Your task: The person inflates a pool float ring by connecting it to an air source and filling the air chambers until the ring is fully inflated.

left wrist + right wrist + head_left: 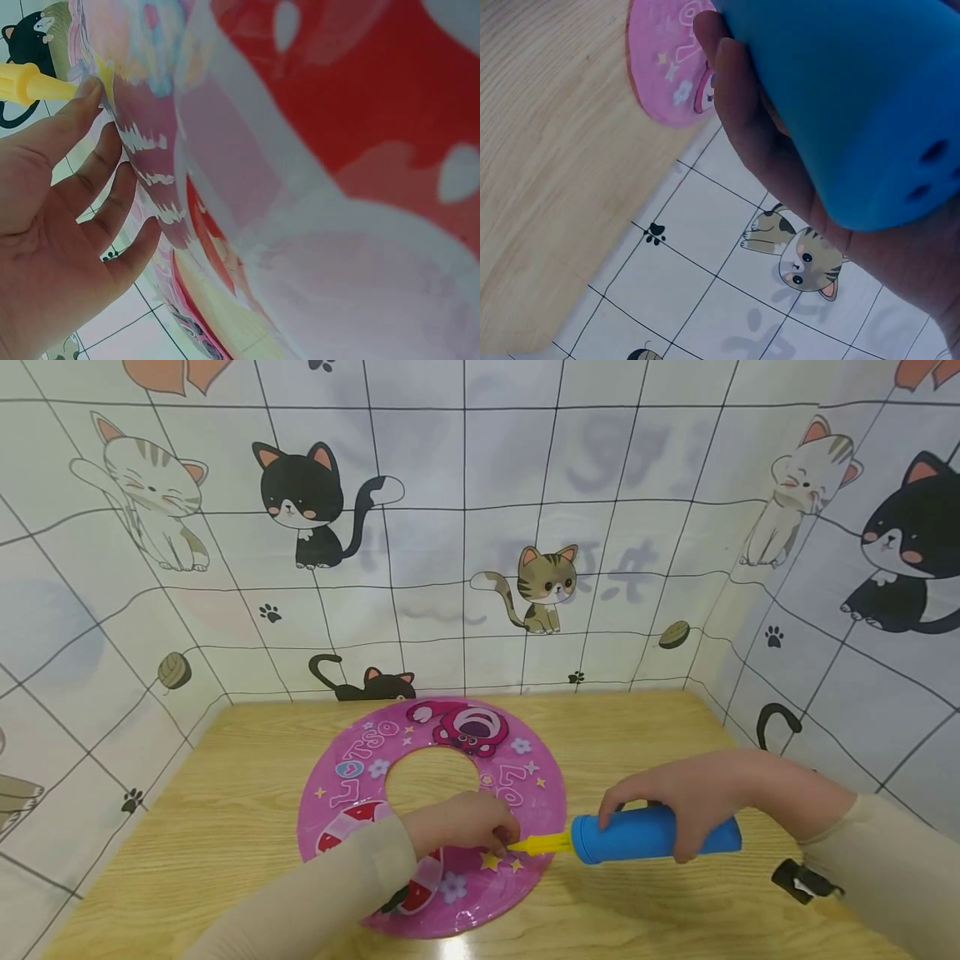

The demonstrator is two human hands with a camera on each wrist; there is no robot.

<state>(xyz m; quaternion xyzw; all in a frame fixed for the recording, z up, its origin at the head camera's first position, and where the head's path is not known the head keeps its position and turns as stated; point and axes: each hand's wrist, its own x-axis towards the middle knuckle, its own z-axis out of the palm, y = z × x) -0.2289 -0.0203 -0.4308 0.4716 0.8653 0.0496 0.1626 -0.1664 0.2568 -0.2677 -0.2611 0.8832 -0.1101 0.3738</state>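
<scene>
A pink inflatable swim ring (543, 760) with a cartoon bear and white lettering lies on the wooden table. At its near right part, my left hand (465, 820) pinches the ring's valve between thumb and forefinger, right at the tip of a yellow nozzle (543, 843). The left wrist view shows the thumb (79, 105) at that tip, other fingers spread along the ring; the valve itself is mostly hidden. My right hand (693, 793) grips the blue hand pump (630, 835) from above, its nozzle pointing left to the ring. In the right wrist view the pump's holed end (922, 172) shows.
The wooden tabletop (637, 727) runs back to a white gridded backdrop (435, 543) printed with cats and paw marks, which also closes in both sides. A small black strap (802, 881) hangs by the right sleeve.
</scene>
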